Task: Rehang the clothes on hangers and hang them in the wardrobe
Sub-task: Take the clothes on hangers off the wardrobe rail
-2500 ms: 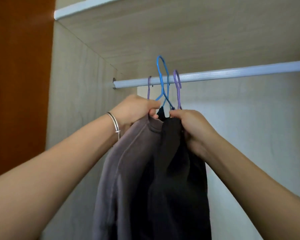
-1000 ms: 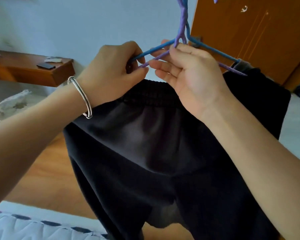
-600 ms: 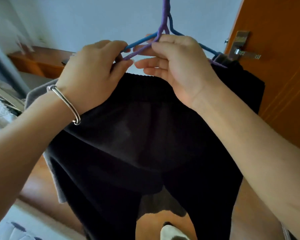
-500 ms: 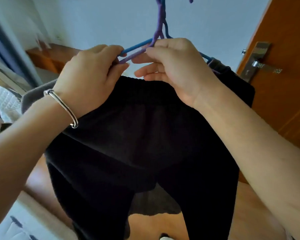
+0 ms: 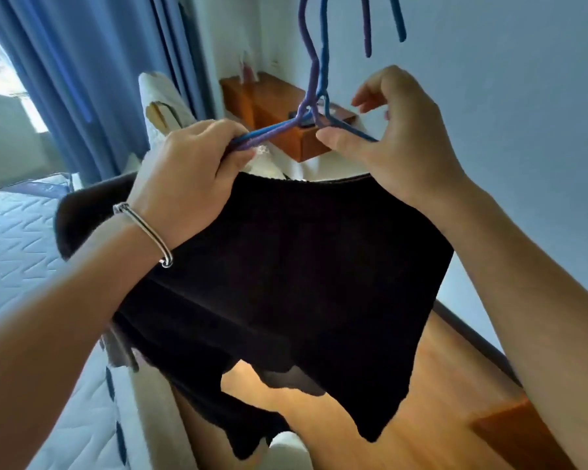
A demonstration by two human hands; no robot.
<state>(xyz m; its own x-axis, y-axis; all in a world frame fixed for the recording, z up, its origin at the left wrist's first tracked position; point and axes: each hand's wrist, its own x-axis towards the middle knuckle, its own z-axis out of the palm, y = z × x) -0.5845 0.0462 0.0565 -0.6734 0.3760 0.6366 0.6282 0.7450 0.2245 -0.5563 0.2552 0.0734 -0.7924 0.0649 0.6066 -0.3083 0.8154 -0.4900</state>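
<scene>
- The black clothes (image 5: 286,276) hang in the air in front of the person, on two hangers held close together.
- The purple hanger (image 5: 308,106) and the blue hanger (image 5: 324,62) lie side by side, with their hooks pointing up past the top edge.
- The left hand (image 5: 187,178) is closed around the left arms of both hangers.
- The right hand (image 5: 404,137) pinches the blue hanger's right arm with thumb and finger; the other fingers are spread open.
- A silver bracelet (image 5: 146,232) sits on the left wrist.
- A moment ago an orange door was behind the clothes. Now there is a blue curtain (image 5: 82,72), a bed (image 5: 17,239) on the left and a wooden shelf (image 5: 272,100) on the wall.
- A moment ago the right hand lay over the middle of the hangers. Now it is further right and more open.
- No words or labels can be read on anything.
- Below is a wooden floor (image 5: 404,395).
</scene>
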